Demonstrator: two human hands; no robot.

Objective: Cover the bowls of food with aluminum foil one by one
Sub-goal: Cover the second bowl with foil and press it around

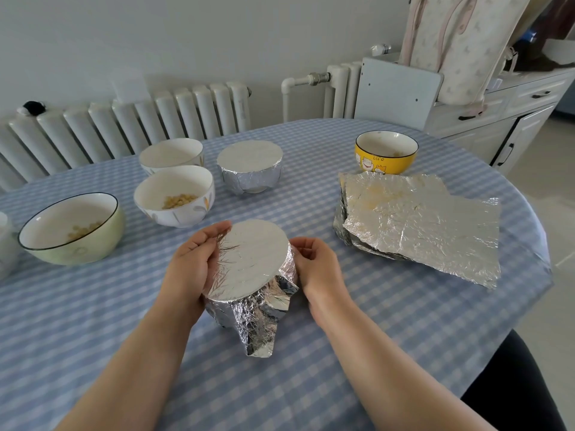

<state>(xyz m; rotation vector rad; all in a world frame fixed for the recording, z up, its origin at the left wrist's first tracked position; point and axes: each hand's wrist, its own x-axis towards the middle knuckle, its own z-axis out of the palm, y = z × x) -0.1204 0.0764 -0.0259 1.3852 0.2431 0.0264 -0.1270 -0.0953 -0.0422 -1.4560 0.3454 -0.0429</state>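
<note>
The left hand (194, 259) is curled round the left side of the foil-wrapped bowl (252, 259), its fingers (214, 230) pressing the foil at the far-left rim. The right hand (317, 265) cups the right side of the same bowl, fingers bent against the crinkled foil on the wall. This bowl sits near the middle of the worktop (342, 353), which wears a blue-and-white checked cloth; its top is stretched flat and a loose tail of foil (259, 337) hangs toward the near edge.

To the right lies a stack of aluminum foil sheets (420, 225), slightly fanned. Just beyond it stands a yellow bowl (385, 154) with cartoon cats, uncovered. Beyond the hands, a second foil-covered bowl (250, 166) stands finished. Left of it are two white bowls, the nearer white bowl (174, 197) showing yellow food, the farther white bowl (171, 155) just behind it. Further left is a pale green bowl (71, 230) with a dark rim, also holding yellow food. A white radiator (124, 126) runs along the far wall
</note>
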